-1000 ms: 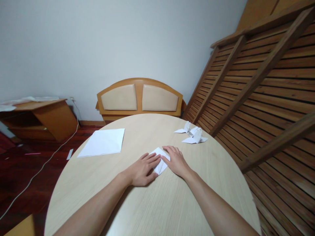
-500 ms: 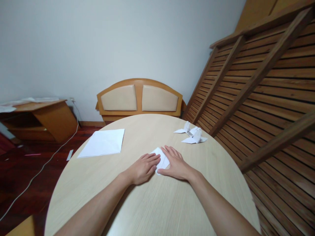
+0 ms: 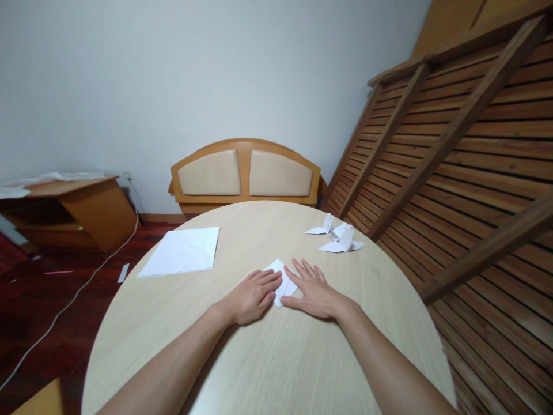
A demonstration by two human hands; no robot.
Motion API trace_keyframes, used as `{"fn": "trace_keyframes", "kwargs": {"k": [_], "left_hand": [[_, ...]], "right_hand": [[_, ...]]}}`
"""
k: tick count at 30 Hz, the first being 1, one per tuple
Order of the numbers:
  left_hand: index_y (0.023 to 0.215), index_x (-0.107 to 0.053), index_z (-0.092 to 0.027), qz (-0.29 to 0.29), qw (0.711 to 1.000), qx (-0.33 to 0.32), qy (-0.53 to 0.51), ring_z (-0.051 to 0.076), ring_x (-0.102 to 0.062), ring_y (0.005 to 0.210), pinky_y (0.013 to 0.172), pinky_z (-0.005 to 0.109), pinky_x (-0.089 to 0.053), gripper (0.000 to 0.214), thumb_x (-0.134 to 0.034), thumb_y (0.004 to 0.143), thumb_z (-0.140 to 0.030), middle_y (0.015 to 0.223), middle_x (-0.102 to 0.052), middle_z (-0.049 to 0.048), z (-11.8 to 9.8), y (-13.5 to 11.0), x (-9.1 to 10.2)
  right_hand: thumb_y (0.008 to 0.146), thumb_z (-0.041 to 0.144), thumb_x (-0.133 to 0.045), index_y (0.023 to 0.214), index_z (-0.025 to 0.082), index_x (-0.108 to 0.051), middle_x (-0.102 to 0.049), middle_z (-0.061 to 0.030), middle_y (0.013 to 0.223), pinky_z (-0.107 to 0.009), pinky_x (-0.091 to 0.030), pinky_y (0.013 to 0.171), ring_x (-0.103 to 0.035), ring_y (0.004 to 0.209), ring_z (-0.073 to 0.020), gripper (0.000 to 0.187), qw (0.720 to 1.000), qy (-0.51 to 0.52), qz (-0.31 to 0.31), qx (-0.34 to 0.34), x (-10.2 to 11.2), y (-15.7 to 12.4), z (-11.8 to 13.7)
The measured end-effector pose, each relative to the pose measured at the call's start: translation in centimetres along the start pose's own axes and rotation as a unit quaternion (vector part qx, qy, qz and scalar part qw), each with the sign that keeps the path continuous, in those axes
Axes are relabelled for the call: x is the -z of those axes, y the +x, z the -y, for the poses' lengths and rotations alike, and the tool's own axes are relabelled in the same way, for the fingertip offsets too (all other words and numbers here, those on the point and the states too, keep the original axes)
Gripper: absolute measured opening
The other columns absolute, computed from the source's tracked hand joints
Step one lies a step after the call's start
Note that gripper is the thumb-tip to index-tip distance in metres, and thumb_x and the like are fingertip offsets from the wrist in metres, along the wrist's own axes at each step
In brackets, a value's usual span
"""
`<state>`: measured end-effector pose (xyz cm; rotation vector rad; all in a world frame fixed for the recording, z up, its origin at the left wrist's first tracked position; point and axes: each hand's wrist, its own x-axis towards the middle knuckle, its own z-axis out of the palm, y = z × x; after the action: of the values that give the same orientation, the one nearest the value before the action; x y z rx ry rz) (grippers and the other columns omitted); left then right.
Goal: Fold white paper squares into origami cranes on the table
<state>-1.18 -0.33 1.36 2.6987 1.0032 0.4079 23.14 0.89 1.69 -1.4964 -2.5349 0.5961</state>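
A small folded sheet of white paper (image 3: 281,288) lies flat on the round table (image 3: 259,357), one corner pointing away from me and one toward me. Across its left part rests my left hand (image 3: 256,295), palm down with the fingers stretched out over the paper. My right hand (image 3: 313,290) lies on the paper's right side, its fingers spread and pointing away from me. Parts of the paper's left and right edges are hidden beneath the hands. Neither hand grips anything.
A stack of white paper (image 3: 181,252) lies at the table's left. Folded paper cranes (image 3: 343,239) stand at the back right. Beyond the table is a padded headboard (image 3: 245,173); a slatted wooden frame (image 3: 466,173) leans on the right. A cable (image 3: 80,294) crosses the floor.
My right hand has slid slightly to the right, its fingers spreading wider, so more of the folded paper shows. My left hand has stayed in place.
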Motion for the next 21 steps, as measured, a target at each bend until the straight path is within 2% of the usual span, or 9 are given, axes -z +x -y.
{"fn": "trace_keyframes", "kwargs": {"k": [3,9,12,17,19,21], "left_hand": [[0.15,-0.038,-0.024,-0.007,1.0,-0.002,0.0,0.026,-0.035,0.144,0.117,0.051,-0.029,0.049,-0.032,0.103,-0.034,0.155,-0.039,0.0079,0.0,0.0,0.0],[0.15,-0.038,-0.022,0.01,1.0,-0.001,0.011,0.027,-0.034,0.144,0.117,0.052,-0.03,0.049,-0.031,0.103,-0.032,0.156,-0.038,0.0076,0.0,0.2,0.0],[0.15,-0.038,-0.022,0.01,1.0,-0.001,0.018,0.027,-0.034,0.144,0.117,0.052,-0.03,0.049,-0.032,0.102,-0.031,0.156,-0.038,0.0085,0.1,0.2,-0.1],[0.15,-0.037,-0.022,0.0,1.0,-0.005,0.015,0.026,-0.033,0.145,0.117,0.051,-0.03,0.049,-0.032,0.102,-0.031,0.156,-0.038,0.0089,0.3,0.1,-0.3],[0.15,-0.038,-0.022,0.002,1.0,-0.002,0.017,0.027,-0.034,0.145,0.117,0.051,-0.03,0.049,-0.032,0.102,-0.031,0.156,-0.038,0.0086,0.3,0.1,-0.3],[0.15,-0.038,-0.022,0.002,1.0,0.002,0.017,0.027,-0.034,0.144,0.117,0.051,-0.03,0.049,-0.033,0.102,-0.03,0.156,-0.038,0.0081,0.3,0.1,-0.3]], "right_hand": [[0.088,0.078,-0.035,0.157,0.028,-0.015,-0.002,-0.0063,0.165,-0.057,0.0,0.119,0.005,0.151,-0.0332,0.088,0.999,-0.021,-0.006,-0.033,-0.1,0.1,-0.1],[0.088,0.079,-0.033,0.157,0.023,-0.016,0.0,-0.0073,0.165,-0.057,-0.001,0.12,0.005,0.151,-0.0333,0.091,0.999,-0.047,0.01,-0.023,0.2,-0.5,0.8],[0.098,0.064,-0.027,0.156,0.021,-0.025,-0.013,-0.0082,0.164,-0.056,-0.008,0.12,-0.006,0.151,-0.0319,0.072,0.998,-0.054,-0.016,-0.009,-0.2,-0.4,1.1],[0.102,0.039,-0.033,0.143,0.022,-0.049,-0.047,-0.0106,0.15,-0.053,-0.022,0.117,-0.036,0.142,-0.0272,0.047,0.988,-0.074,-0.133,0.017,-0.8,1.1,1.3],[0.101,0.034,-0.039,0.138,0.022,-0.054,-0.052,-0.0109,0.145,-0.05,-0.025,0.116,-0.042,0.137,-0.0251,0.043,0.986,-0.07,-0.152,0.023,-0.8,1.5,1.3],[0.099,0.034,-0.041,0.139,0.021,-0.053,-0.051,-0.0109,0.146,-0.049,-0.024,0.117,-0.041,0.137,-0.0247,0.044,0.987,-0.057,-0.146,0.025,-0.7,1.6,1.2]]}}
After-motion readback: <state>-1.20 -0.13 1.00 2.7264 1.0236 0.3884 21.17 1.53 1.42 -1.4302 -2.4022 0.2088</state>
